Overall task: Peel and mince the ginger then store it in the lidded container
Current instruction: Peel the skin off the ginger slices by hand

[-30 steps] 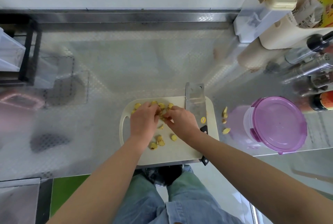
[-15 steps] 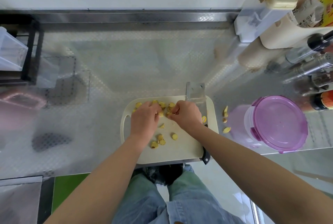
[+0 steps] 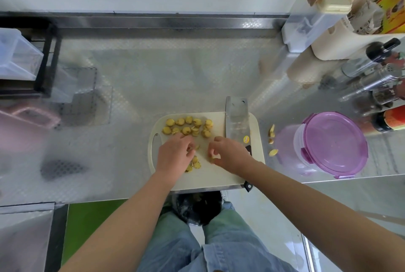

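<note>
Gathering the round yellow ginger slices (image 3: 186, 128) into order looks to be the step in hand. Peeling and slicing appear done, and mincing has not yet begun. Most slices lie in two rough rows along the far edge of the white plastic cutting board (image 3: 219, 175), with a few loose ones just beside the left hand (image 3: 174, 155). That hand lies palm-down over the board's middle with fingers curled under; whether its grip holds a slice I cannot tell. The right hand (image 3: 230, 154) is close beside it, thumb and forefinger curled together, and its grip seems to pinch one slice. The broad steel cleaver (image 3: 236, 122) lies flat on the board's right side, untouched. Pale ginger peelings (image 3: 271, 134) lie on the patterned steel tabletop (image 3: 153, 74), between the board and the round clear container with the purple clip lid (image 3: 333, 142), which is closed. Next, I judge, the loose slices want bringing up to the rows. Then the right hand must let go and take the cleaver's handle, while the left steadies the pile with fingertips tucked back from the blade.
</note>
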